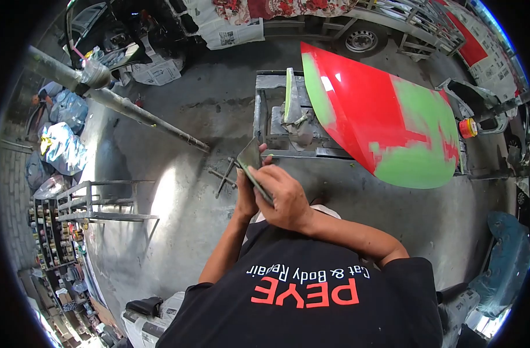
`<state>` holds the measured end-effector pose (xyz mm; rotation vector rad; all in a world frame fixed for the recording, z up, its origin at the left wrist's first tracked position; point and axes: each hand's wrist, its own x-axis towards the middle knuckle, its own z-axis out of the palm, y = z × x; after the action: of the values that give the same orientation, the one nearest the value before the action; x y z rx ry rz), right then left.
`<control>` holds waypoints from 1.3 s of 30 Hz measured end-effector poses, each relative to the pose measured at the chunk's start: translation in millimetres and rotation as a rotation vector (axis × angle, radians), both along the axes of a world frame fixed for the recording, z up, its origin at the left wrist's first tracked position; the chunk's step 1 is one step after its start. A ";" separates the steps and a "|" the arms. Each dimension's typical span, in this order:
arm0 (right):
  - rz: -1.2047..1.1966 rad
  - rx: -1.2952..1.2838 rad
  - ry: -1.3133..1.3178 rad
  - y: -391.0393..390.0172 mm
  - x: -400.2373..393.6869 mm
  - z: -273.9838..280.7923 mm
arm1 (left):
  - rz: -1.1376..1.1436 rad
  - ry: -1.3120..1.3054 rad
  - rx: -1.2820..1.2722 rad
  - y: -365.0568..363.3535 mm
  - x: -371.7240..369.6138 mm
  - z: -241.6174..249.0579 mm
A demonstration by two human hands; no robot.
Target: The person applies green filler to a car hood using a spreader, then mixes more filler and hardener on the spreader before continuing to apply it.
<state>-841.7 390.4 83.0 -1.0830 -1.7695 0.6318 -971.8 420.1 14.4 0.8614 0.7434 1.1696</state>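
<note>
Both hands meet in front of the black shirt around a thin, flat grey plate [250, 155] with a greenish long edge. My left hand [246, 196] is under and behind it, its fingertips showing past the far side. My right hand [285, 197] is closed on the near part of the greenish edge. Whether this is one piece or two overlapping pieces, I cannot tell. Beyond my hands, to the right, a red panel [363, 93] with light green patches lies above a metal stand [258, 113].
A slanting pole [155, 120] is at the upper left, a metal frame [108, 216] at the left. A small cross-shaped stand [224, 177] is on the floor beside my hands. A red and yellow can [467, 128] sits beyond the panel; a wheel [361, 40] is at the top.
</note>
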 end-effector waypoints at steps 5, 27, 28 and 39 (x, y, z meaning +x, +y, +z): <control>-0.142 -0.331 0.141 37.8 60.9 -14.1 | -0.114 0.163 0.116 -16.0 29.9 1.9; -0.015 -0.071 0.104 -2.0 190.1 -32.4 | -0.234 0.047 -0.107 30.2 152.9 -31.6; 0.013 -0.048 0.111 -6.4 191.7 -27.1 | -0.279 -0.114 -0.163 34.6 160.3 -21.2; -0.637 -0.025 0.313 16.1 192.3 -33.2 | -0.435 0.255 0.068 45.3 185.8 -31.7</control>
<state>-649.4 406.5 49.8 -1.3895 -1.0645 0.3950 -786.0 465.4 -17.3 1.1762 0.6791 0.7087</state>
